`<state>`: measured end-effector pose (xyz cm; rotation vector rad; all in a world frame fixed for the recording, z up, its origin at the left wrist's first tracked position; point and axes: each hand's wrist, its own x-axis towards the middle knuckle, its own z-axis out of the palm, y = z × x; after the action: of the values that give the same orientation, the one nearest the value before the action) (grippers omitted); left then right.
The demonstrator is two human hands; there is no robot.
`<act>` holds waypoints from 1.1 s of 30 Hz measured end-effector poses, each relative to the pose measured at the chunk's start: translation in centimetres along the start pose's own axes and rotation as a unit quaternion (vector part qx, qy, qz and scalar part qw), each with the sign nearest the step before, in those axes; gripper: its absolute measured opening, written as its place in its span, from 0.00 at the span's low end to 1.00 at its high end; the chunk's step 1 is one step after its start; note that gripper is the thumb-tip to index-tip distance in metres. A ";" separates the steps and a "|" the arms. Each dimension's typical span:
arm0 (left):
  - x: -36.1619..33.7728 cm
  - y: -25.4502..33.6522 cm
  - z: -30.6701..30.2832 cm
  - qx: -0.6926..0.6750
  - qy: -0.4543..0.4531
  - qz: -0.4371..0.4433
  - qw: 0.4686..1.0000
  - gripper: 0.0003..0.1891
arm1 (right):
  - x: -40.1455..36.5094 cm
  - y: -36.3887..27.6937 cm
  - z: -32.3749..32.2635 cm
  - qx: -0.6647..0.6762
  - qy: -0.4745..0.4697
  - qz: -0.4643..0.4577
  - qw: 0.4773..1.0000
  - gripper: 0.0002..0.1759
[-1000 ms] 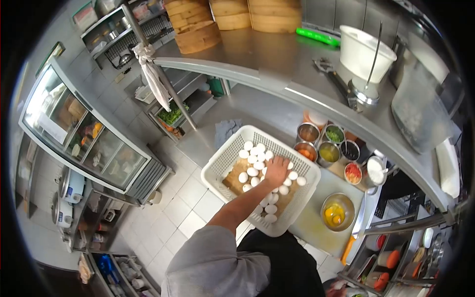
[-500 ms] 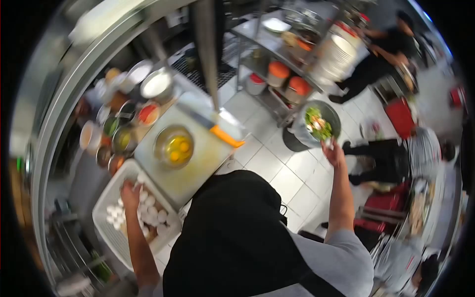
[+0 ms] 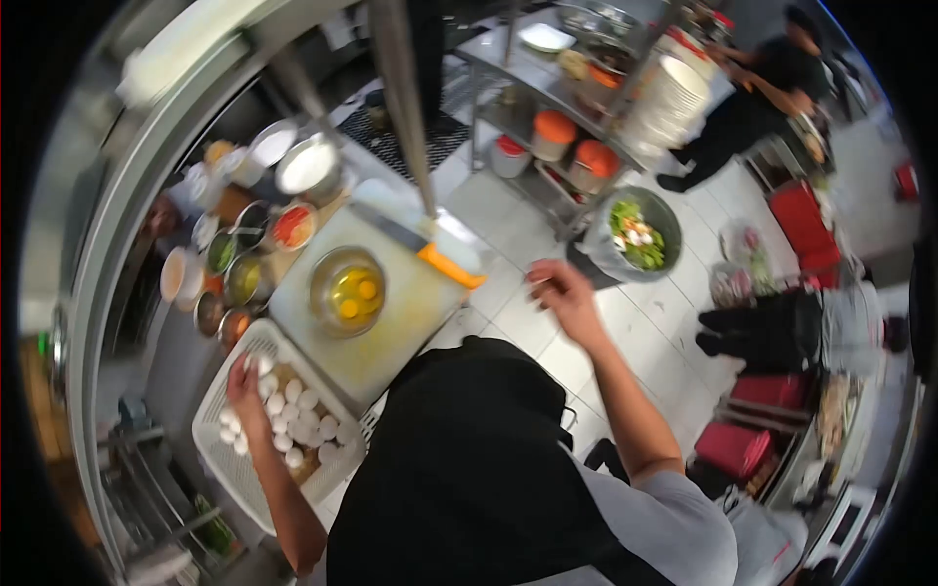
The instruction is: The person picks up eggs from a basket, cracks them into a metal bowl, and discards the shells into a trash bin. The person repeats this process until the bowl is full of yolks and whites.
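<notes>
My left hand (image 3: pixel 248 394) is at the far left part of a white plastic basket (image 3: pixel 213 451) of white eggs (image 3: pixel 305 428). Its fingers are bent around an egg (image 3: pixel 254 362) at the fingertips. My right hand (image 3: pixel 570 303) hangs over the tiled floor between the cutting board and the bin, fingers loosely curled and apart, with nothing visible in it. On the white cutting board (image 3: pixel 391 337) stands a metal bowl (image 3: pixel 322 314) with several cracked eggs, the yolks (image 3: pixel 358 293) showing. A knife (image 3: pixel 449 266) with an orange handle lies along the board's far edge.
A lined bin (image 3: pixel 669 230) with greens and eggshells stands on the floor to the right. Containers of chopped food (image 3: pixel 293 227) line the counter's left. A metal post (image 3: pixel 401 107) rises beyond the board. Co-workers (image 3: pixel 782 83) are at the right, near shelves (image 3: pixel 532 181).
My right hand has moved left from the bin towards the cutting board. My left hand has shifted slightly left and up in the basket, with an egg at its fingertips.
</notes>
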<state>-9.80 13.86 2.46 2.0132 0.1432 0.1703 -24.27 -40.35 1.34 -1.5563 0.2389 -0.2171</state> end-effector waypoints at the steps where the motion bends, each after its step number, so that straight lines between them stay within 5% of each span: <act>1: -1.4 3.5 1.8 -0.028 -0.040 0.004 0.999 0.16 | 0.6 -2.3 5.2 -0.049 -0.079 -0.050 0.994 0.23; 4: -4.5 9.4 8.4 -0.192 -0.184 -0.091 0.960 0.15 | 1.0 -9.1 15.4 -0.091 -0.227 -0.089 0.966 0.25; 6: -5.9 11.2 13.2 -0.226 -0.213 -0.045 0.950 0.15 | 1.4 -8.8 17.1 -0.100 -0.236 -0.118 0.960 0.26; 10: -6.7 14.1 16.4 -0.270 -0.270 -0.143 0.913 0.17 | 3.2 -6.8 16.0 -0.134 -0.230 -0.151 0.952 0.30; 14: -6.4 11.7 15.7 -0.323 -0.204 -0.165 0.909 0.12 | 9.0 -3.6 12.8 0.069 -0.090 -0.024 0.993 0.26; 16: -5.9 10.2 13.8 -0.348 -0.159 -0.175 0.907 0.10 | 13.2 -3.2 11.5 0.114 0.052 -0.013 0.992 0.24; 21: -4.4 8.7 10.6 -0.453 -0.177 -0.240 0.840 0.11 | 20.8 -1.1 11.0 0.123 0.139 -0.030 0.982 0.24; 24: -4.0 9.2 9.6 -0.428 -0.189 -0.225 0.855 0.14 | 22.3 -1.0 11.8 0.119 0.211 -0.050 0.969 0.24; 26: -3.6 9.5 9.4 -0.417 -0.188 -0.214 0.863 0.13 | 22.3 -0.7 12.0 -0.005 0.110 -0.049 0.993 0.23; 30: -3.0 10.1 10.1 -0.339 -0.216 -0.164 0.901 0.10 | 21.1 -0.7 10.7 0.125 0.168 -0.004 0.978 0.21; 32: -2.4 10.4 11.1 -0.290 -0.238 -0.115 0.920 0.12 | 19.5 0.6 10.0 0.147 0.150 0.026 0.977 0.22; 33: -2.1 10.7 11.9 -0.254 -0.251 -0.073 0.931 0.15 | 17.9 0.7 10.2 0.150 0.051 0.070 0.985 0.21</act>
<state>-9.37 -1.70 6.89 1.4641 -0.0741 -0.3727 -4.21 -35.72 0.43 -1.2254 0.3778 -0.2125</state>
